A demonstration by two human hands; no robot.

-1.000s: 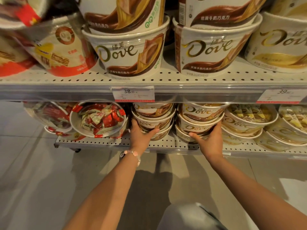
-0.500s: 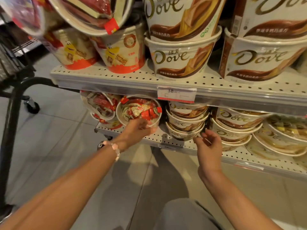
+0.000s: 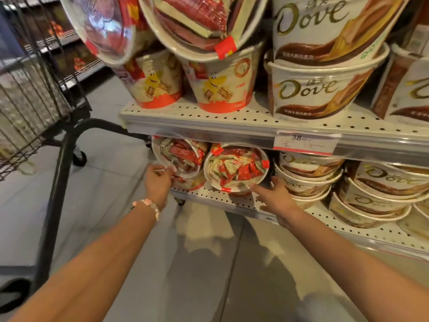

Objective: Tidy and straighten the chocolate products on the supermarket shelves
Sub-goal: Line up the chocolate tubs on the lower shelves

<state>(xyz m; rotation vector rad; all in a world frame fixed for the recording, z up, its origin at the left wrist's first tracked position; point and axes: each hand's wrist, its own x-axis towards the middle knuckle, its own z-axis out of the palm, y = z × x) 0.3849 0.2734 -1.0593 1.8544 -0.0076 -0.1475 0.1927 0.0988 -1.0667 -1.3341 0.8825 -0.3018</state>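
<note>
On the bottom shelf, two clear-lidded tubs of red-wrapped chocolates lie tipped on their sides. My left hand grips the lower rim of the left red tub. The right red tub faces me, and my right hand reaches beside it with fingers spread, its forefinger touching the tub's lower right edge. Stacked Dove tubs sit just right of that hand, with more Dove tubs further right.
The upper shelf holds red-and-white tubs and large Dove tubs, with a price tag on its edge. A wire shopping cart on a black frame stands at the left on the grey floor.
The view has swung left. Both hands moved left from the Dove tubs to the red-wrapped chocolate tubs; my left hand now holds the leftmost tub's rim.
</note>
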